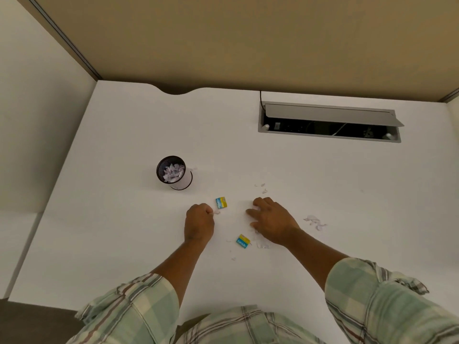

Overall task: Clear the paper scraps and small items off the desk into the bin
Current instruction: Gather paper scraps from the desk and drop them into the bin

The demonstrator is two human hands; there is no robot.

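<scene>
My desk (124,232) carries the mesh bin (173,173) toward its left edge, already part full. My right hand (272,220) spreads flat, raking scraps (315,221) together; my left hand (198,223) is clenched, pinching one scrap (216,213) beside a small box (221,202).

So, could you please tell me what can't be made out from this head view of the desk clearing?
- Paper under the right hand: the palm covers it.
- What the left hand has gathered: the closed fist hides all but a scrap tip.
- How full the mesh bin is: only the top scraps show.
- Print on the two small boxes: too small.
- Cable tray contents: dark, under the lid.
</scene>
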